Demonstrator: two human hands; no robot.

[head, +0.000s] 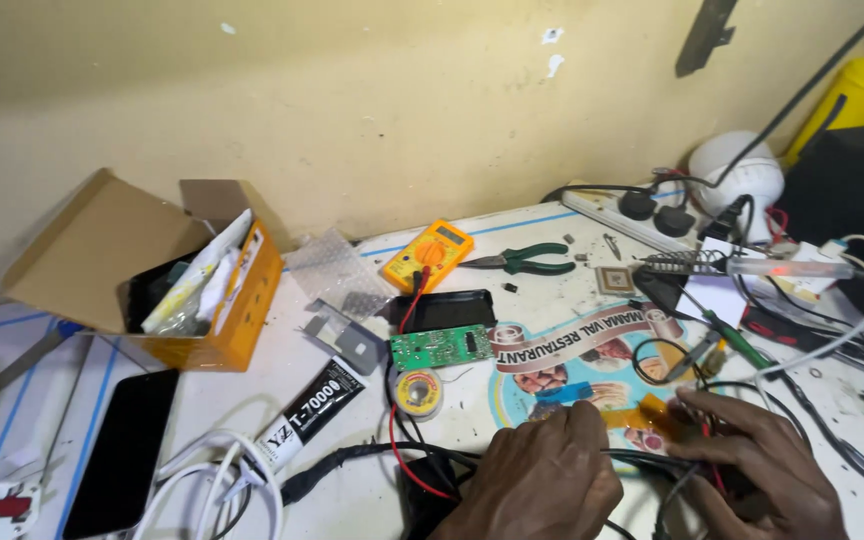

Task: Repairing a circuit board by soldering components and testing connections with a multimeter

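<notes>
My left hand (544, 478) rests curled at the bottom centre over a tangle of black cables (372, 455). Its fingertips are closed on a thin wire (637, 455) that runs across to my right hand (764, 470). My right hand is closed around thin red wires (714, 475), with its fingertips beside a piece of amber tape (652, 415). A red lead (397, 450) curves from the black cables toward a green circuit board (440, 347) and a solder spool (419, 392). What lies under both palms is hidden.
Behind are a yellow multimeter (429, 255), green-handled pliers (524, 260), a black device (446, 308), a soldering iron (697, 265) and a power strip (632, 212). At left are an open orange box (242, 310), a black glue tube (307, 412), a dark phone (122, 450) and white cable (220, 478).
</notes>
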